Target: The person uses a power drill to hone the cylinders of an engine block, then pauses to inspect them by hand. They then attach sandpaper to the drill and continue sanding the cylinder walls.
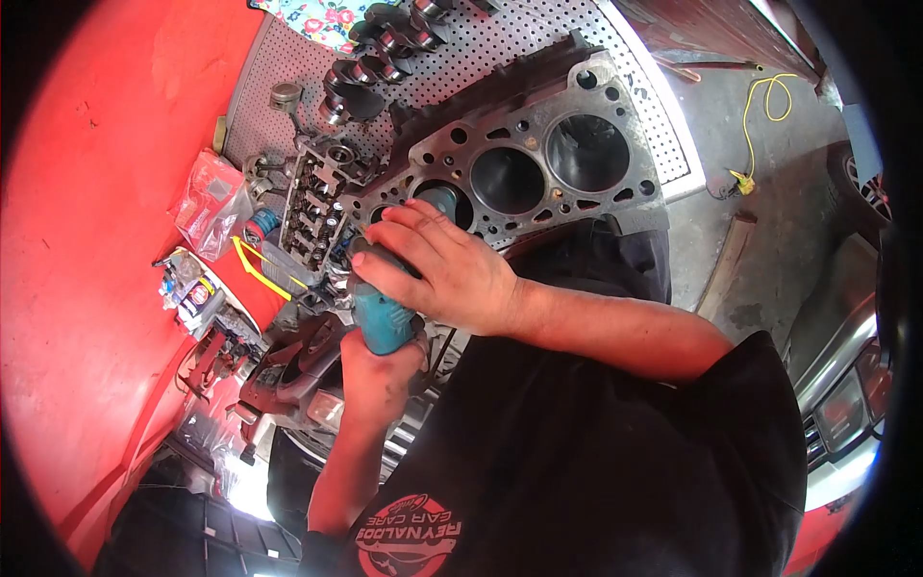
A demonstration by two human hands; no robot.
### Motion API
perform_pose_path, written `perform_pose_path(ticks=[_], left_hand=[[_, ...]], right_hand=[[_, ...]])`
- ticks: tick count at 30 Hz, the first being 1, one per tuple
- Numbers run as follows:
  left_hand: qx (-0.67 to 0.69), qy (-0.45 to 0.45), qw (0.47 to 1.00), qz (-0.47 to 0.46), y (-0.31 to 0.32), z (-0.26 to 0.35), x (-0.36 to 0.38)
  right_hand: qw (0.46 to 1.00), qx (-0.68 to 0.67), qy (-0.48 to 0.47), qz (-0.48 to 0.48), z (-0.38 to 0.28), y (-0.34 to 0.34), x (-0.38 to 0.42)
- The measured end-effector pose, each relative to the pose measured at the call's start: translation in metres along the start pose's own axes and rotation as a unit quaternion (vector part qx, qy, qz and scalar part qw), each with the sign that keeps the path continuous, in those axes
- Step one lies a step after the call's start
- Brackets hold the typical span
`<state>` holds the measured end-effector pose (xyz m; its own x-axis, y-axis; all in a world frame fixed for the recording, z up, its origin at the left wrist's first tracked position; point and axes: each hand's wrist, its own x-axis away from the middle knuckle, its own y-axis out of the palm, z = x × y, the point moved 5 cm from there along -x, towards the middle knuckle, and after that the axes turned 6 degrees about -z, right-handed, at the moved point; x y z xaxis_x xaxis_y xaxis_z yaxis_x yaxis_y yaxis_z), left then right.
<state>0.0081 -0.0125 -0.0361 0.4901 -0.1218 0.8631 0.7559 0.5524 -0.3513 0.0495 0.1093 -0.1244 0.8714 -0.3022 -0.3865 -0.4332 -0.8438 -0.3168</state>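
A teal and black power tool, which looks like a cordless drill, is held over the near end of an engine block. My left hand is wrapped round the tool's lower end. Across its upper part lies my right hand, fingers curled over the dark casing. Beyond those fingers, another teal part shows at the mouth of a cylinder bore; my right hand hides how it joins the tool. Two dark bores farther along the block are fully visible.
Behind the block, a crankshaft lies on a perforated metal table. A piston and a cylinder head are at left, beside a plastic bag. A red wall borders the left; a yellow cord crosses the floor at right.
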Motion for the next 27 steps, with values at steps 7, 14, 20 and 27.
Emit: perform_pose_path(ticks=[7,14,20,27], left_hand=[[0.016,-0.006,1.0,-0.017,0.008,0.0,-0.022],[-0.014,-0.043,0.999,-0.026,0.002,0.0,-0.026],[-0.014,-0.081,0.996,-0.023,0.002,0.006,-0.027],[-0.023,-0.074,0.997,-0.024,0.004,0.01,-0.026]], right_hand=[[1.0,-0.007,0.027,-0.005,0.018,-0.002,0.003],[1.0,0.008,0.013,0.001,0.028,-0.005,0.002],[1.0,-0.003,0.007,-0.006,0.033,-0.006,-0.001],[1.0,-0.009,0.004,-0.015,0.035,-0.004,0.001]])
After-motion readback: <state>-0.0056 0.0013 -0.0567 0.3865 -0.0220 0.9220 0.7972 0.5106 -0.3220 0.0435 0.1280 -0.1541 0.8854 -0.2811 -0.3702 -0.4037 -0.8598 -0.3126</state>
